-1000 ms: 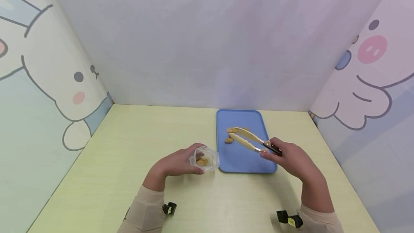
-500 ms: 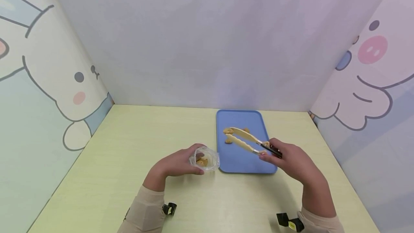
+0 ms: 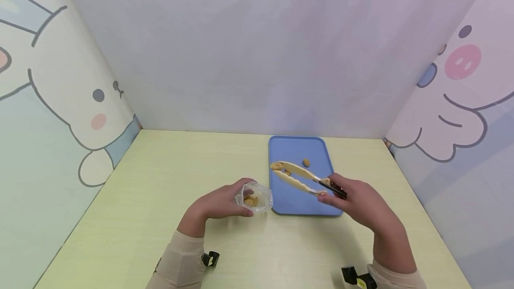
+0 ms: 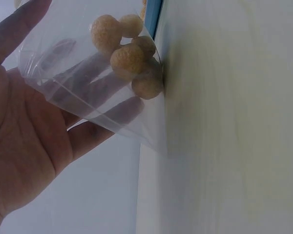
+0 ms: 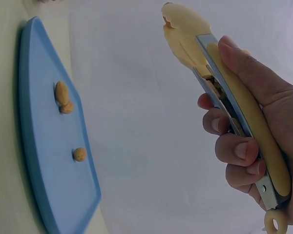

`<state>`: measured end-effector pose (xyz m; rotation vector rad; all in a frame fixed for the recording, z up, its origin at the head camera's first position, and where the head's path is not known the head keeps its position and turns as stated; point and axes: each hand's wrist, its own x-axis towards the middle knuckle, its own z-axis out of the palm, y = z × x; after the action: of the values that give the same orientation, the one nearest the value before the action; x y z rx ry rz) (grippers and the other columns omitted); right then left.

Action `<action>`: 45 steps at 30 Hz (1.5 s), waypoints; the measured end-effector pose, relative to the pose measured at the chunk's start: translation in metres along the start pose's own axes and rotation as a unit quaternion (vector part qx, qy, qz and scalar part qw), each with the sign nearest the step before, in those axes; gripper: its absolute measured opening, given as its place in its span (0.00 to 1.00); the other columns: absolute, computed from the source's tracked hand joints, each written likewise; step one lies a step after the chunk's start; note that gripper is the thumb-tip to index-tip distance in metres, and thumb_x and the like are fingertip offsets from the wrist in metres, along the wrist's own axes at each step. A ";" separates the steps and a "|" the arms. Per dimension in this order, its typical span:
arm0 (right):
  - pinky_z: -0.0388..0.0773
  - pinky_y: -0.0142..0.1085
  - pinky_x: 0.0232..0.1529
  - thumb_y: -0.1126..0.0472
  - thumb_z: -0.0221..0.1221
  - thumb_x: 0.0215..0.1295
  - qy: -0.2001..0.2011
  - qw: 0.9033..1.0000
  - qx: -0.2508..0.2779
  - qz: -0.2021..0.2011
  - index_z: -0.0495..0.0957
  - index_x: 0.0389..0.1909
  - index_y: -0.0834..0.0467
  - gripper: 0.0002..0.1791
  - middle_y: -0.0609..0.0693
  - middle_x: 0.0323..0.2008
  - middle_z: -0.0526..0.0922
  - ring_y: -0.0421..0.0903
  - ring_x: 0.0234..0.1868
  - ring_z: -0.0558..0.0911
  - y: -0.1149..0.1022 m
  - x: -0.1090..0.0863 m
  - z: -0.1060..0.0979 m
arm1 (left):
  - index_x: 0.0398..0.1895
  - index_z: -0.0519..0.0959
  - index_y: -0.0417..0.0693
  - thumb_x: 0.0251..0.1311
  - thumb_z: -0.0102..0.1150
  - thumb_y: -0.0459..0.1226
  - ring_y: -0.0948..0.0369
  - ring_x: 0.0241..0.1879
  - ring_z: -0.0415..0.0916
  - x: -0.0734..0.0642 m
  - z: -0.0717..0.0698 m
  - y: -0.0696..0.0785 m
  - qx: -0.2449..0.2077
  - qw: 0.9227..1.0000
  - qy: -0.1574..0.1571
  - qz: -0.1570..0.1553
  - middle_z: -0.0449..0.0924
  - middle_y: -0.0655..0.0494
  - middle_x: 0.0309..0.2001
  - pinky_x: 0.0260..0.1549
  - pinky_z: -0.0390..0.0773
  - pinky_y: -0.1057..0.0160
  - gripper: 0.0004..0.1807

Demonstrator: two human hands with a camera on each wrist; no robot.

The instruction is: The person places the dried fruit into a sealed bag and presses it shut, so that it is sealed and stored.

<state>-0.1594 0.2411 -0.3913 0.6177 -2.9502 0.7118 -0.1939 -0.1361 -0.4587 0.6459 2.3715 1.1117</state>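
My left hand (image 3: 225,200) holds a clear plastic bag (image 3: 266,197) by its mouth, left of the tray. Several round tan balls (image 4: 127,59) with rough skin lie at the bottom of the bag; the left wrist view shows fingers spread along its plastic. My right hand (image 3: 359,200) grips a pair of tongs (image 3: 299,172) with cream scalloped tips and metal arms. At the tips of the tongs is a tan piece (image 3: 276,166), over the left edge of the blue tray (image 3: 309,205). Three more tan balls (image 5: 79,154) rest on the tray in the right wrist view.
The tray lies on a pale yellow wooden table (image 3: 192,155), towards its back right. A grey-white back wall (image 3: 257,57) and two side walls with cartoon animals enclose the table.
My right hand has moved the tongs and the tan piece at their tips left and slightly nearer, towards the bag. The left hand and bag have stayed still.
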 end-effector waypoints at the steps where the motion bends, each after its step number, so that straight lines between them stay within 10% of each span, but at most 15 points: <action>1: 0.60 0.30 0.21 0.33 0.60 0.60 0.000 1.000 0.001 -0.002 0.65 0.30 0.39 0.18 0.37 0.18 0.60 0.34 0.18 0.60 -0.001 0.000 0.000 | 0.69 0.59 0.73 0.51 0.70 0.57 0.58 0.57 0.73 0.000 0.000 0.000 0.001 1.000 0.000 0.000 0.76 0.56 0.61 0.56 0.71 0.49 0.43; 45: 0.57 0.28 0.20 0.28 0.56 0.58 -0.063 0.997 -0.008 -0.045 0.64 0.28 0.40 0.22 0.35 0.18 0.59 0.31 0.18 0.57 -0.029 0.008 0.025 | 0.65 0.60 0.77 0.52 0.70 0.55 0.61 0.55 0.74 0.001 -0.001 -0.002 -0.002 1.000 -0.002 0.014 0.77 0.59 0.57 0.53 0.72 0.52 0.39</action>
<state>-0.1543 0.2030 -0.3996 0.8168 -3.0149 0.6634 -0.1956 -0.1370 -0.4597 0.6805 2.3635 1.1256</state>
